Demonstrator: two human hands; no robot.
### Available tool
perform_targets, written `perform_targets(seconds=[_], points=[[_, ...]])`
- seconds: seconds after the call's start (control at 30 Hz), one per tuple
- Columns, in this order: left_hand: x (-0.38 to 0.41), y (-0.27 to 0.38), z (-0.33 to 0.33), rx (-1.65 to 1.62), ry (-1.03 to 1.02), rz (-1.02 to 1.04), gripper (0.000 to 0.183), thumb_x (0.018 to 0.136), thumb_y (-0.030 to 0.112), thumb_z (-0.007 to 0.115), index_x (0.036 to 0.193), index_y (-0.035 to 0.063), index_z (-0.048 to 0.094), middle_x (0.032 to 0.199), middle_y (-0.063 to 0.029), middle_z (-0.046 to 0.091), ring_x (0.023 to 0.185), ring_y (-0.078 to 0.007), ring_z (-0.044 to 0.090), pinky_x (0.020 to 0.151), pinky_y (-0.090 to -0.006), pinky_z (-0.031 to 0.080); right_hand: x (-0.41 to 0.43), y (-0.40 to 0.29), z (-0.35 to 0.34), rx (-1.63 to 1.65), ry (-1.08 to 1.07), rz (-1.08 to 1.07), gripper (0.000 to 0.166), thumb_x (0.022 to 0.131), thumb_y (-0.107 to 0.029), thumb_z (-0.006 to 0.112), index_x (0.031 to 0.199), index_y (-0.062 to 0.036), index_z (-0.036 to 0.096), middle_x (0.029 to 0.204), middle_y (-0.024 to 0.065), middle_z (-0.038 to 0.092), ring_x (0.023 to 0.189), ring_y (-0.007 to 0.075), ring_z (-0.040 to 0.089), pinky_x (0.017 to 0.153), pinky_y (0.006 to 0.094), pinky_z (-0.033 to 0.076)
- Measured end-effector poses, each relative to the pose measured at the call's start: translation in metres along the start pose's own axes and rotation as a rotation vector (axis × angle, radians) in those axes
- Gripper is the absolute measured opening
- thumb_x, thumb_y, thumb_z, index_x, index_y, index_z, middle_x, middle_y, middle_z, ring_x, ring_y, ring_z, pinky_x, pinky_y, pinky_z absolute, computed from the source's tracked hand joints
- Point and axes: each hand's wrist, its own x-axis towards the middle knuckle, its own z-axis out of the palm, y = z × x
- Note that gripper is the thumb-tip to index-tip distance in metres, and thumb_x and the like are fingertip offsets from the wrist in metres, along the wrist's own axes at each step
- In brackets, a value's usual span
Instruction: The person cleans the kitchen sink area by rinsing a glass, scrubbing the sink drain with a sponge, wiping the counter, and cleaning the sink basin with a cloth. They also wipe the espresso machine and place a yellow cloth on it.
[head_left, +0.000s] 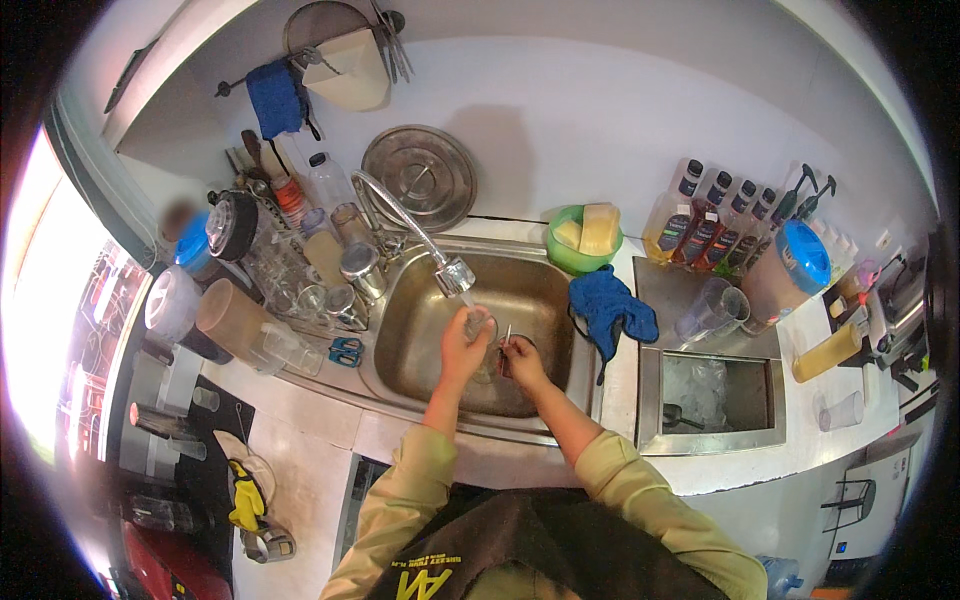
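Observation:
Over the stainless steel sink (420, 292), my left hand (459, 349) grips a small clear cup (478, 324) just under the spout of the flexible-neck faucet (454, 276). Water seems to run from the spout into it. My right hand (525, 361) is beside it, a little to the right, with its fingers closed around a small slim utensil (508, 334). A pale thin end of this utensil points up and a dark reddish part shows below the fingers; its exact kind cannot be told. Both hands are inside the basin's outline, apart from each other.
Left of the sink stand a blender jar (259, 240), metal shakers (363, 264) and plastic pitchers (229, 311). A green bowl with sponges (574, 251) and a blue cloth (611, 304) lie at its right rim. Farther right are syrup bottles (701, 225) and an ice bin (705, 442).

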Motion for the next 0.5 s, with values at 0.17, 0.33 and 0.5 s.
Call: perform_targets(seconds=[0.17, 0.33, 0.5], points=[[0.010, -0.010, 0.009, 0.211, 0.045, -0.064, 0.032, 0.084, 0.035, 0.068, 0.090, 0.0035, 0.061, 0.080, -0.0158, 0.062, 0.082, -0.0318, 0.061, 0.072, -0.0375, 0.045, -0.001, -0.004, 0.002, -0.040, -0.022, 0.009, 0.012, 0.097, -0.016, 0.052, 0.096, -0.0053, 0.057, 0.083, 0.0022, 0.058, 0.067, 0.0135, 0.059, 0.057, 0.0286, 0.050], [0.024, 0.003, 0.013, 0.190, 0.044, -0.306, 0.047, 0.087, 0.047, 0.060, 0.073, 0.0025, 0.063, 0.063, -0.0144, 0.061, 0.070, -0.0302, 0.062, 0.065, -0.0383, 0.045, 0.002, 0.002, -0.003, -0.031, -0.047, 0.015, 0.010, 0.096, -0.014, 0.052, 0.102, -0.0074, 0.057, 0.088, 0.0015, 0.059, 0.071, 0.0143, 0.061, 0.060, 0.0285, 0.052], [0.026, -0.043, 0.003, -0.051, 0.038, -0.365, 0.050, 0.092, 0.047, 0.050, 0.072, 0.0039, 0.065, 0.062, -0.0113, 0.061, 0.068, -0.0205, 0.062, 0.064, -0.0349, 0.045, 0.003, 0.007, 0.002, 0.012, -0.099, -0.025, 0.007, 0.096, -0.011, 0.052, 0.101, -0.0069, 0.055, 0.095, 0.0032, 0.058, 0.080, 0.0188, 0.063, 0.067, 0.0291, 0.053]])
